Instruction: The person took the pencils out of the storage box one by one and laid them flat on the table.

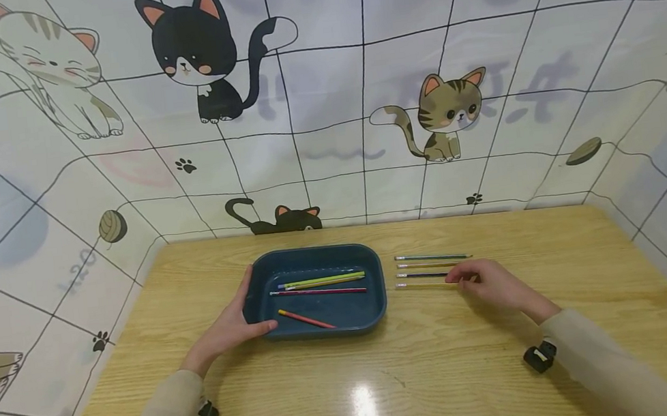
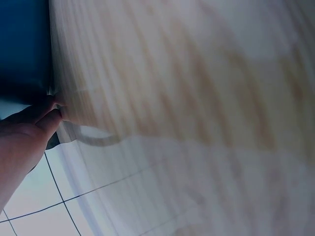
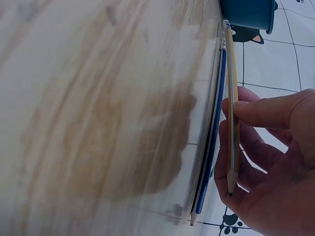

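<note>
My left hand holds the left side of a dark blue rectangular tray, its thumb at the front left corner. In the left wrist view, the fingers touch the tray's side. Several pencils lie in the tray, among them a yellow-green one, a dark red one and a coral one. Right of the tray, my right hand pinches a yellow pencil between thumb and fingers. Its sharpened tip points toward the palm side; its eraser end points toward the tray.
Behind the held pencil lie a dark blue pencil, a brownish one and a green one, roughly parallel. The wooden table meets a cat-patterned curtain at its back and sides.
</note>
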{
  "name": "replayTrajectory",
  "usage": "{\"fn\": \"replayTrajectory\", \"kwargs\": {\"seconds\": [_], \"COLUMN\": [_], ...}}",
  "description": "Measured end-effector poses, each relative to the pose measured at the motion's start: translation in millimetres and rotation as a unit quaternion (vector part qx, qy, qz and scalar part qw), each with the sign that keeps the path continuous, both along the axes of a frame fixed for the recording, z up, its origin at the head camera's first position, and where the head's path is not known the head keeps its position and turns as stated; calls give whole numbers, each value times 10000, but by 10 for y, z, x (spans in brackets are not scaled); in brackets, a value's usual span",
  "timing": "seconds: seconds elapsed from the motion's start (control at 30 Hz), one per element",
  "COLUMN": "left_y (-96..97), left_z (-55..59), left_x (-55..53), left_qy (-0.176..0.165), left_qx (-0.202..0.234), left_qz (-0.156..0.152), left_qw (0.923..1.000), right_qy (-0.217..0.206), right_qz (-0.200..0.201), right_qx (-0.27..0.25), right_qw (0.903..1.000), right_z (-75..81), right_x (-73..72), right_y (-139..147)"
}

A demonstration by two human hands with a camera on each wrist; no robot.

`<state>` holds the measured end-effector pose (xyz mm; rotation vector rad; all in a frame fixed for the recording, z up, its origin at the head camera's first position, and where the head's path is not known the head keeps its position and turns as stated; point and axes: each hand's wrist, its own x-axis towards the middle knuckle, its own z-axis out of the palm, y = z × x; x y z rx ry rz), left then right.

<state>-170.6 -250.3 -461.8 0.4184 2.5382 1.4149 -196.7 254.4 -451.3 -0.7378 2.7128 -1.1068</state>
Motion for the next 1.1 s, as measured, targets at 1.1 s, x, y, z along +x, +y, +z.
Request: {"fn": "replayTrajectory", "kwargs": {"seconds": [1.1], "left_y": [13], "left_z": [26], "left_x": [12], "left_qy": [-23], "left_qx": [88], "left_qz": [-40], "left_qw": [10000], "right_qy": [175], "right_qz": [-177], "right_qx": [453], "right_qw": [9987], "right_z": [-76], "right_x": [-100], "right_y": [47]}}
